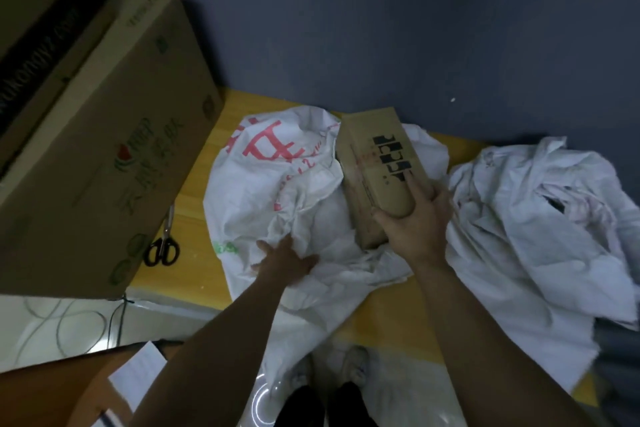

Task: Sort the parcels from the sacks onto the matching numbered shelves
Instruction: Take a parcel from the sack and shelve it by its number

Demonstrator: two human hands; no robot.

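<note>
A brown cardboard parcel [375, 156] with black printed marks lies tilted over the mouth of a white woven sack [277, 180] with red print. My right hand [415, 218] grips the parcel's near end, fingers over its top. My left hand [285, 262] grips a fold of the sack's cloth at its near side. A second crumpled white sack [530, 218] lies to the right. Both sacks rest on a yellow wooden platform [194, 218]. No numbered shelves are in view.
A large cardboard box [104, 149] stands at the left, with another box [38, 10] stacked on it. Black-handled scissors [162, 246] lie by its base. A dark blue wall [381, 28] runs behind. Cables [69, 322] lie on the floor, papers [138, 367] at the lower left.
</note>
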